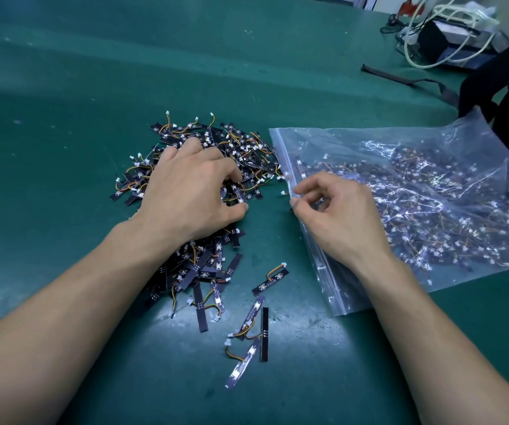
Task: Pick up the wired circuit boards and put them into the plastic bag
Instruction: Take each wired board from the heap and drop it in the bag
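A heap of small black wired circuit boards (241, 148) with orange-yellow wires and white plugs lies on the green table. My left hand (191, 191) lies on top of the heap, fingers curled into it and closing on boards. To the right lies a clear zip plastic bag (431, 191) holding many boards. My right hand (339, 210) pinches the bag's zip edge at its left side between thumb and forefinger. A few loose boards (253, 329) lie scattered nearer to me.
The green table mat (93, 87) stretches far to the left and back. At the back right sit a dark box with white cables (449, 38), a black strap (400, 76), and a dark bag (507, 87) behind the plastic bag.
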`<move>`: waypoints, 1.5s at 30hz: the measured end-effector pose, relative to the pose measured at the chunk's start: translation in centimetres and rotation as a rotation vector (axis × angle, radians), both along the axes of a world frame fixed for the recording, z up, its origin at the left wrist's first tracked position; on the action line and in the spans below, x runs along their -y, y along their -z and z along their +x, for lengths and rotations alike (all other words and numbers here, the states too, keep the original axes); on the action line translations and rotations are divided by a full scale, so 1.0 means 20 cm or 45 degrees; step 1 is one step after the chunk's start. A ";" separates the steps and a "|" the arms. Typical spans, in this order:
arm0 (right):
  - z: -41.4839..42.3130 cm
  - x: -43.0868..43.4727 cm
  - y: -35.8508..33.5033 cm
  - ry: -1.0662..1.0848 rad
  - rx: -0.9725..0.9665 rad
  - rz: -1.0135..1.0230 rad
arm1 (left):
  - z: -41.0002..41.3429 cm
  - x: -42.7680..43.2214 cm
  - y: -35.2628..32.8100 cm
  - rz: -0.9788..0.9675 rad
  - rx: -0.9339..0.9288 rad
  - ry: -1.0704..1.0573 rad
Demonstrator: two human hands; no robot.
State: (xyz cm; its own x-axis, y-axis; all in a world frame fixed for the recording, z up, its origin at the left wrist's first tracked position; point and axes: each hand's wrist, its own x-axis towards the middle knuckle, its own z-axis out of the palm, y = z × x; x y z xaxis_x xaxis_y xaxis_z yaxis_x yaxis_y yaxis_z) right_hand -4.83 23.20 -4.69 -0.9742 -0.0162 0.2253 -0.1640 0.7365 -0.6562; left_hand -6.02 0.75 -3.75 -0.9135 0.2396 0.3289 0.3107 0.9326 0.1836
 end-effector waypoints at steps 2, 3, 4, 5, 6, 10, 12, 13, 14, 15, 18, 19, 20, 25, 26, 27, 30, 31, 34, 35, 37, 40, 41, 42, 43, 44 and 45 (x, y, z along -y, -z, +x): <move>0.00 0.00 0.00 -0.003 0.001 0.001 | 0.00 0.00 -0.01 0.030 -0.010 -0.007; 0.00 0.00 0.00 -0.003 0.000 -0.001 | 0.01 0.00 -0.02 0.047 -0.019 -0.006; 0.00 0.00 0.00 -0.002 -0.004 -0.008 | 0.01 -0.01 -0.02 0.070 -0.034 0.000; 0.00 0.00 0.00 -0.005 -0.012 -0.026 | 0.02 -0.01 -0.03 0.102 -0.058 0.010; 0.00 0.00 0.00 -0.013 -0.024 -0.060 | 0.02 -0.01 -0.04 0.139 -0.092 0.023; 0.02 0.02 -0.03 -0.158 -0.025 -0.287 | 0.06 -0.03 -0.08 0.222 -0.300 0.162; 0.04 0.04 -0.05 -0.309 0.059 -0.409 | 0.08 -0.05 -0.09 0.211 -0.409 0.264; 0.04 0.05 -0.06 -0.398 0.089 -0.480 | 0.08 -0.06 -0.09 0.207 -0.448 0.306; 0.05 0.05 -0.06 -0.476 0.105 -0.548 | 0.09 -0.07 -0.09 0.205 -0.472 0.337; 0.05 0.05 -0.06 -0.528 0.119 -0.608 | 0.09 -0.07 -0.09 0.204 -0.484 0.358; 0.05 0.05 -0.05 -0.529 0.184 -0.757 | 0.09 -0.07 -0.08 0.186 -0.472 0.393; 0.05 0.06 -0.05 -0.497 0.195 -0.779 | 0.08 -0.06 -0.08 0.181 -0.460 0.394; 0.04 0.05 -0.05 -0.463 0.199 -0.787 | 0.07 -0.05 -0.08 0.183 -0.446 0.391; 0.03 0.05 -0.05 -0.390 0.139 -0.726 | 0.06 -0.04 -0.06 0.266 -0.344 0.408; 0.03 0.05 -0.05 -0.388 0.133 -0.722 | 0.06 -0.04 -0.06 0.295 -0.316 0.417; 0.03 0.05 -0.05 -0.389 0.132 -0.711 | 0.06 -0.04 -0.06 0.335 -0.289 0.422; 0.04 0.05 -0.05 -0.397 0.117 -0.623 | 0.05 -0.04 -0.05 0.440 -0.243 0.411; 0.04 0.05 -0.05 -0.396 0.105 -0.583 | 0.05 -0.03 -0.04 0.448 -0.235 0.410; 0.05 0.04 -0.05 -0.395 0.075 -0.505 | 0.04 -0.03 -0.03 0.431 -0.202 0.440; 0.05 0.04 -0.05 -0.397 0.068 -0.482 | 0.04 -0.03 -0.03 0.424 -0.194 0.454; 0.05 0.04 -0.06 -0.396 0.064 -0.438 | 0.04 -0.03 -0.02 0.418 -0.180 0.483; 0.04 0.05 -0.05 -0.375 0.076 -0.441 | 0.04 -0.03 -0.02 0.418 -0.161 0.511; 0.04 0.04 -0.05 -0.373 0.081 -0.452 | 0.04 -0.03 -0.02 0.421 -0.154 0.512; 0.04 0.05 -0.04 -0.376 0.082 -0.459 | 0.04 -0.03 -0.02 0.429 -0.151 0.510; 0.04 0.05 -0.04 -0.377 0.081 -0.464 | 0.04 -0.03 -0.02 0.442 -0.153 0.503; 0.04 0.05 -0.04 -0.380 0.079 -0.473 | 0.04 -0.03 -0.02 0.455 -0.159 0.494; 0.05 0.05 -0.04 -0.383 0.078 -0.486 | 0.04 -0.03 -0.02 0.464 -0.167 0.486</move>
State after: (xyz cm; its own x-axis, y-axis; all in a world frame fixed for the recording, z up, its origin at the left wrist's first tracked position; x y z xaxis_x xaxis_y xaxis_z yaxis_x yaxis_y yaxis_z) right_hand -3.92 22.25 -3.79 -0.9506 -0.2264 0.2123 -0.2851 0.3670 -0.8854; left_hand -5.17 1.27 -3.28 -0.7298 0.3951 0.5579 0.6566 0.6323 0.4111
